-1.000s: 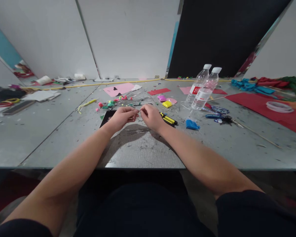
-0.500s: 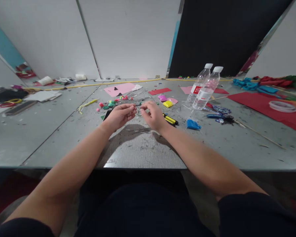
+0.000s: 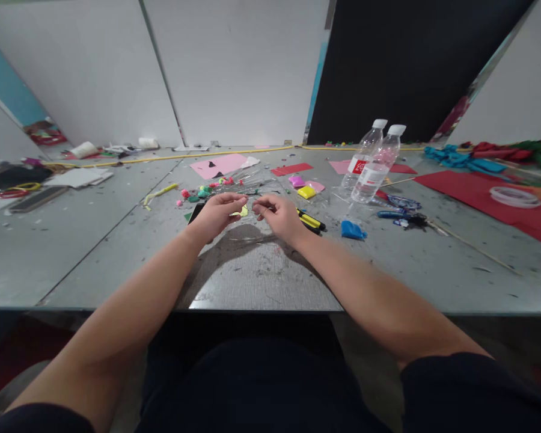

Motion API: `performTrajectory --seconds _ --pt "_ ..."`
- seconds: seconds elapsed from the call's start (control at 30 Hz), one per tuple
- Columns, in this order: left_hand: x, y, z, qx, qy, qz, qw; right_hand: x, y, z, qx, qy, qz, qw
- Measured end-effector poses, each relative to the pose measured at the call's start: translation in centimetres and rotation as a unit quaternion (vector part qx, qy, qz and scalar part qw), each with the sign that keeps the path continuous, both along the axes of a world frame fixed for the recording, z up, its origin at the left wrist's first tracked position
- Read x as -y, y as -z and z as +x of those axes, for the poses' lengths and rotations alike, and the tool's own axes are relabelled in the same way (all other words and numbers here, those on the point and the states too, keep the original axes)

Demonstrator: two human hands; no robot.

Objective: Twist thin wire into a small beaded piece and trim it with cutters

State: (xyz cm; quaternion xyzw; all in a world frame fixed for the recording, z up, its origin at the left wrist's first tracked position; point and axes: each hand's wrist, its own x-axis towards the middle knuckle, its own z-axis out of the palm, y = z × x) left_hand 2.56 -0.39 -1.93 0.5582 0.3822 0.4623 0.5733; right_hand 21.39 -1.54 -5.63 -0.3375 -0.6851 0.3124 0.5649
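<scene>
While both forearms reach out over the scuffed grey table (image 3: 252, 282), the left hand (image 3: 216, 213) pinches a small pale-yellow scrap (image 3: 242, 211) in closed fingertips; it lies roughly left-to-right, its free end toward the right hand (image 3: 277, 215). That hand's fingers are curled together (on what, I cannot tell). Just right lies a yellow-and-black utility knife (image 3: 310, 221), then a crumpled blue lump (image 3: 352, 229) and two clear plastic bottles (image 3: 373, 165).
</scene>
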Motion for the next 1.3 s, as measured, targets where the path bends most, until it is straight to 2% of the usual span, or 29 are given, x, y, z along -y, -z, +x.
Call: performTrajectory --seconds 0.2,0.33,0.53,0.8,0.93,1.07,1.17,1.3 --pt "0.1 -0.3 0.5 0.025 -0.008 -0.012 1.000 -0.4 0.2 0.0 -0.136 -0.042 -0.074 0.987" --pt "0.0 -0.4 0.8 0.043 -0.022 -0.026 0.999 -0.3 0.0 0.2 -0.171 -0.051 -0.096 0.979" --pt "0.1 -0.3 0.8 0.055 -0.014 -0.012 0.998 0.1 0.1 -0.1 -0.120 -0.020 -0.077 0.990" --pt "0.2 0.0 0.3 0.029 0.015 0.006 0.999 0.7 -0.2 -0.1 -0.022 0.043 0.022 0.999" --pt "0.2 -0.1 0.2 0.014 0.011 0.043 0.999 0.7 -0.1 0.1 0.046 0.080 0.090 0.992" --pt "0.5 -0.3 0.2 -0.010 0.069 0.069 0.995 0.6 -0.1 0.3 0.100 0.119 0.130 0.979" --pt "0.7 -0.3 0.3 -0.040 0.093 0.073 0.992 0.8 -0.3 0.4 0.121 0.125 0.143 0.974" --pt "0.5 -0.1 0.4 -0.063 0.081 0.091 0.991 1.1 -0.7 0.5 0.105 0.112 0.130 0.979"
